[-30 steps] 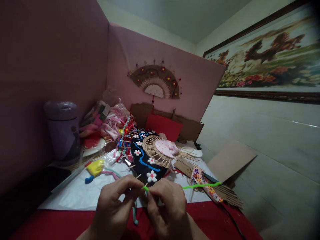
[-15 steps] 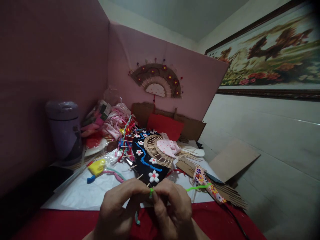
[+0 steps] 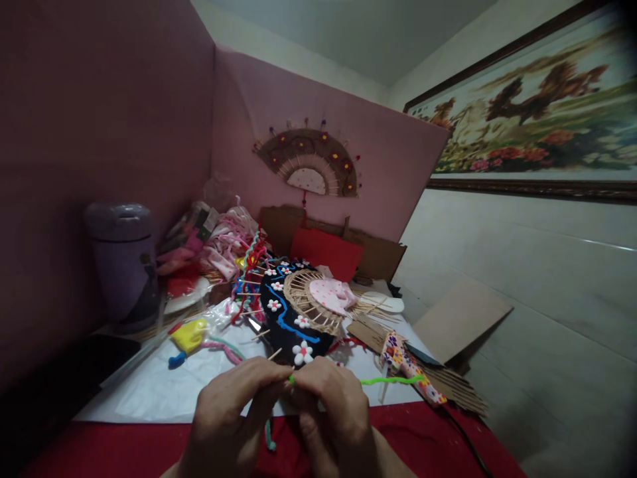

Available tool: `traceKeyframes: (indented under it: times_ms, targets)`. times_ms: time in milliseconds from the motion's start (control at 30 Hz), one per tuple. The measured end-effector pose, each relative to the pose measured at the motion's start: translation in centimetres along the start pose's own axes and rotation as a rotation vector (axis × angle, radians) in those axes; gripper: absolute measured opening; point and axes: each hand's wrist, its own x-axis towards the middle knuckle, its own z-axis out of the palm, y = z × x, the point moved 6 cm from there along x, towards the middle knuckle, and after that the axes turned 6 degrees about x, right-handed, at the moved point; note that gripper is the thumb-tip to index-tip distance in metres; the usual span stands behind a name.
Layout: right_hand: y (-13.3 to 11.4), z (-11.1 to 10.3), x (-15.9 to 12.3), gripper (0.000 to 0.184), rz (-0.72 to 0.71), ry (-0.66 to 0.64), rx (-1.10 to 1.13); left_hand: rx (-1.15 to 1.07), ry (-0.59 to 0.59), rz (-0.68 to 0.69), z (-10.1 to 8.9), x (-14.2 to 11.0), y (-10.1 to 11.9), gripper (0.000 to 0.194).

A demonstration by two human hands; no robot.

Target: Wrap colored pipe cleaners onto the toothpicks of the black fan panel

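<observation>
My left hand [image 3: 229, 406] and my right hand [image 3: 332, 406] meet at the fingertips just in front of a black fan. Both pinch a bright green strand of yarn [image 3: 391, 381], whose long tail runs out to the right from behind my right hand. A small green bit shows between the fingertips. Below my left hand dangles a teal yarn end [image 3: 269, 435]; whether it joins the green one is hidden. The black fan [image 3: 326, 345] lies on the table, with white clay flowers [image 3: 302, 353], a blue wavy line, wooden sticks and a pink dotted centre.
To the left stand a purple lidded bin [image 3: 124, 265] and a yellow balloon-like piece [image 3: 189, 336]. Behind lie tangled yarns [image 3: 251, 265] and red card [image 3: 326, 252]. A flowered glue gun [image 3: 413, 368] rests on cardboard at right. A finished fan [image 3: 308, 159] hangs on the pink panel.
My fingers have closed further over the green knot, so less of it shows. The green tail sits slightly lower. The whole view has shifted a little.
</observation>
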Motion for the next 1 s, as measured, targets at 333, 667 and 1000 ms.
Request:
traceKeyframes:
  times_ms: [333, 667, 1000]
  targets:
    - [0.0, -0.3, -0.2, 0.027, -0.050, 0.094, -0.098, -0.068, -0.042, -0.081, 0.4, -0.1, -0.5, 0.014]
    - [0.2, -0.7, 0.2, 0.022, -0.062, 0.118, -0.121, -0.621, -0.254, -0.594, 2.4, -1.2, -2.9, 0.014]
    - [-0.2, -0.3, 0.6, 0.017, -0.057, 0.083, -0.263, -0.443, -0.140, -0.512, 1.3, -1.1, -2.7, 0.012]
